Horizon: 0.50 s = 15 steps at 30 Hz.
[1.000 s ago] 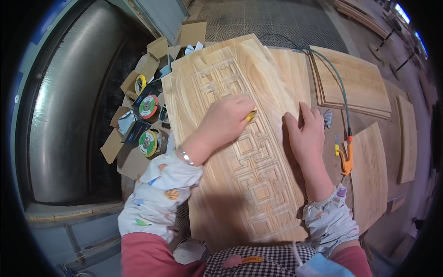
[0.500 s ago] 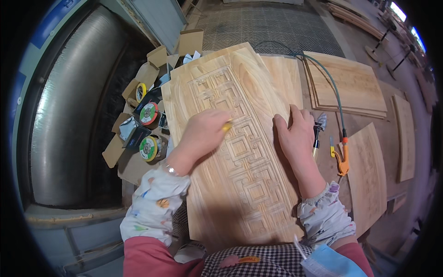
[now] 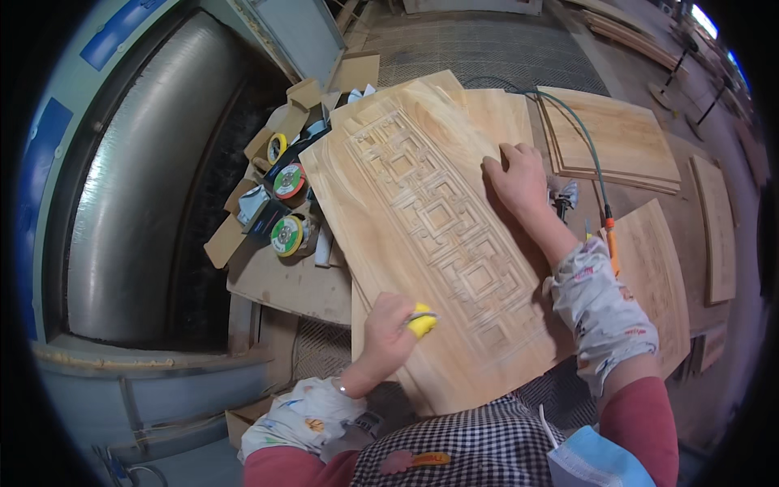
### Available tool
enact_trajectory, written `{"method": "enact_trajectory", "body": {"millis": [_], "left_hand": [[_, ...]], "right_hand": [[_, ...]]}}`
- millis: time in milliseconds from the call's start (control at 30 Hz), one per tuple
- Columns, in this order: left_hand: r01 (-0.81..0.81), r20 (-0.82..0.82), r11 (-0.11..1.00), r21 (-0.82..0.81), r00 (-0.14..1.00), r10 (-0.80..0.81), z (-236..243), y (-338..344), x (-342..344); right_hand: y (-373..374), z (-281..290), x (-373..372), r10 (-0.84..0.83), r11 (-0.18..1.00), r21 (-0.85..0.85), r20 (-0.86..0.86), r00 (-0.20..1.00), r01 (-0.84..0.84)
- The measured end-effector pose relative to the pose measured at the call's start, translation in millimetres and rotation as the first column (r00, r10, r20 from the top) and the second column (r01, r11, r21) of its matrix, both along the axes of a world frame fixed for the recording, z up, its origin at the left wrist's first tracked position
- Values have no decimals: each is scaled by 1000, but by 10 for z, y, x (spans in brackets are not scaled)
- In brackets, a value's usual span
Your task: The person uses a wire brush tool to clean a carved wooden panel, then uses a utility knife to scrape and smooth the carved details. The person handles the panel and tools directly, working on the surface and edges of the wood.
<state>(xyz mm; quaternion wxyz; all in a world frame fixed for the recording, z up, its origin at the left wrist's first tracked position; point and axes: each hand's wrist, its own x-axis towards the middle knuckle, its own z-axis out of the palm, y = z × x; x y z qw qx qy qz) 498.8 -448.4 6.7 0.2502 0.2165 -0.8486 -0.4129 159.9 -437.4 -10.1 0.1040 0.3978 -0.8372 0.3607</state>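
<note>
A long light-wood panel (image 3: 357,227) lies slanted in front of me, with a carved band of square scrollwork (image 3: 439,214) down its length. My left hand (image 3: 388,331) is closed around a small yellow sanding pad (image 3: 423,321) with a grey stripe, over the plain wood near the panel's lower left edge. My right hand (image 3: 519,177) rests at the panel's right edge, fingers bent and thumb apart. Another plain board (image 3: 505,109) shows beneath the panel's far end.
Opened cardboard boxes (image 3: 230,243) with green-and-red-labelled discs (image 3: 286,234) and a yellow tape roll (image 3: 277,147) stand left. Right lie stacked boards (image 3: 608,134), a green air hose (image 3: 591,146) with an orange blow gun (image 3: 612,247), and a metal tool (image 3: 563,197) partly behind my right arm.
My left hand has moved from the carving down to the lower left with the pad. The right hand has shifted slightly upward, its fingers more bent. The view has shifted a little.
</note>
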Motion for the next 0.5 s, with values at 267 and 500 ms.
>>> {"method": "enact_trajectory", "body": {"millis": [267, 500], "left_hand": [[166, -38, 986, 15, 986, -165, 21, 1108, -233], [-163, 128, 495, 853, 986, 103, 316, 570, 148]], "right_hand": [[201, 127, -182, 232, 959, 146, 94, 968, -244], [566, 100, -64, 255, 959, 112, 47, 966, -259]]}}
